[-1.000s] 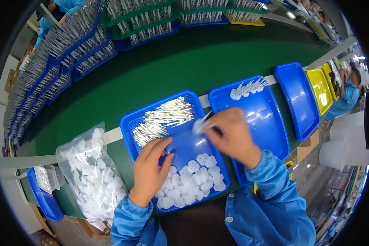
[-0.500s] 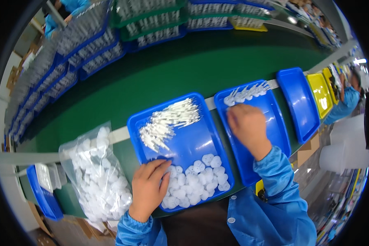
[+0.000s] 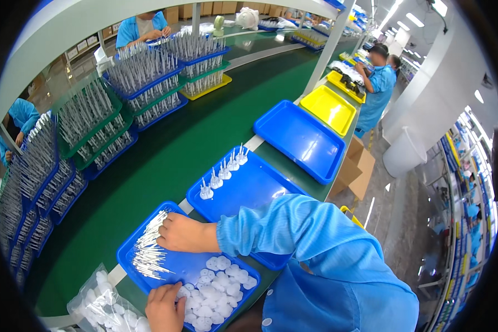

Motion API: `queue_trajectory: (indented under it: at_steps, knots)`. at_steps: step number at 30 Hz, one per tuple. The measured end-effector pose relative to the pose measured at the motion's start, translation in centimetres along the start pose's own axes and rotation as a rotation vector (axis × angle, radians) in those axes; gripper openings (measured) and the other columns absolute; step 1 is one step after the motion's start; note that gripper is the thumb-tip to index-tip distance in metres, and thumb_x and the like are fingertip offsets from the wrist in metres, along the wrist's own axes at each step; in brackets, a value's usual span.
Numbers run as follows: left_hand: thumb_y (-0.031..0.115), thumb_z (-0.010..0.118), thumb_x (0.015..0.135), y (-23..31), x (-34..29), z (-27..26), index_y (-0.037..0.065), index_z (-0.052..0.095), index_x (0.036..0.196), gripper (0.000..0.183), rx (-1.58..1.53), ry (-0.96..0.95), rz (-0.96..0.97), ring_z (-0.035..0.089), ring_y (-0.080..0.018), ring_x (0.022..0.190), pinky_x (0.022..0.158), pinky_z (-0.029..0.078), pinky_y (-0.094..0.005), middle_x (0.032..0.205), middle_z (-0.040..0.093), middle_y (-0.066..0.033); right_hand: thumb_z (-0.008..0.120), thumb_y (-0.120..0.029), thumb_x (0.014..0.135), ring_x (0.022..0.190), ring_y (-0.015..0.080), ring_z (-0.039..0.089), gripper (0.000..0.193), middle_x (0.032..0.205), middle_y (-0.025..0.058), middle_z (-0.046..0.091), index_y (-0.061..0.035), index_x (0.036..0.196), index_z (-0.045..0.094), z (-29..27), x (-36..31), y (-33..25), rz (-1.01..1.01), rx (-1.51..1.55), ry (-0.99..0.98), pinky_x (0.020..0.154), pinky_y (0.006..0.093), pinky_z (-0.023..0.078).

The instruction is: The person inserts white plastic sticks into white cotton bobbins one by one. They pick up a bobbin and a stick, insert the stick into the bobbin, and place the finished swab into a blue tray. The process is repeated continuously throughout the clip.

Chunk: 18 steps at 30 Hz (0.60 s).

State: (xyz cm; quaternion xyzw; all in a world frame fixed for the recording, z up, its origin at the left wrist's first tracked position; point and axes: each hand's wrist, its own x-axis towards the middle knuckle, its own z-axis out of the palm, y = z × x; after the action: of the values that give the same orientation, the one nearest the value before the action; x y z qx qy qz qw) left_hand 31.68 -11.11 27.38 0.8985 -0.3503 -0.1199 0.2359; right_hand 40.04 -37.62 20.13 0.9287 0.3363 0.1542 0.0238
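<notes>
My right hand [image 3: 185, 232] reaches into a blue tray [image 3: 191, 265], its curled fingers down on a pile of thin white sticks [image 3: 149, 254]. Its fingertips are partly hidden, so what they pinch does not show. My left hand [image 3: 166, 310] rests at the tray's near left edge with fingers bent and thumb apart, beside a heap of white, round-lobed plastic pieces [image 3: 216, 290]. I see nothing held in it. In the neighbouring blue tray [image 3: 249, 191], several white bases with upright sticks [image 3: 224, 171] stand in a row along the far left side.
A clear bag of white pieces [image 3: 102, 304] lies left of my left hand. Another blue tray [image 3: 301, 141] and a yellow tray [image 3: 329, 110] continue along the bench. Stacked trays of upright sticks [image 3: 144, 72] line the green belt's [image 3: 122, 191] far side. Co-workers [image 3: 379, 83] work beyond.
My right hand has moved left from the row of stick-bearing bases to the stick pile. My left hand stays by the white pieces. The view has swung upward and to the right.
</notes>
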Motion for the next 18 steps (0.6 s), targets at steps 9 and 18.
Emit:
queue_trajectory:
  at_steps: [9, 18]
  knots:
    - [-0.001, 0.077, 0.088, -1.2, -2.5, 1.6, 0.003, 0.082, 0.119, 0.031, -0.206, 0.378, -0.249, 0.065, -0.0255, 0.087, 0.071, 0.052, -0.0346, 0.095, 0.067, -0.0111, 0.076, -0.011, 0.086, 0.084, 0.0293, 0.071, 0.019, 0.094, 0.0081, 0.071, -0.0088, 0.104, 0.07, -6.3, -3.5, -1.7, 0.457, 0.863, 0.212, 0.079, 0.0422, 0.055]
    - [-0.014, 0.07, 0.094, 0.6, -1.0, 3.7, -0.001, 0.072, 0.114, 0.024, -0.989, 0.369, -0.217, 0.067, -0.0176, 0.107, 0.087, 0.06, -0.0287, 0.12, 0.06, -0.0118, 0.082, 0.002, 0.09, 0.082, 0.0153, 0.076, 0.022, 0.095, 0.009, 0.078, -0.0022, 0.107, 0.069, -6.8, -7.0, -9.4, 0.625, 1.619, 0.283, 0.073, 0.0293, 0.058]
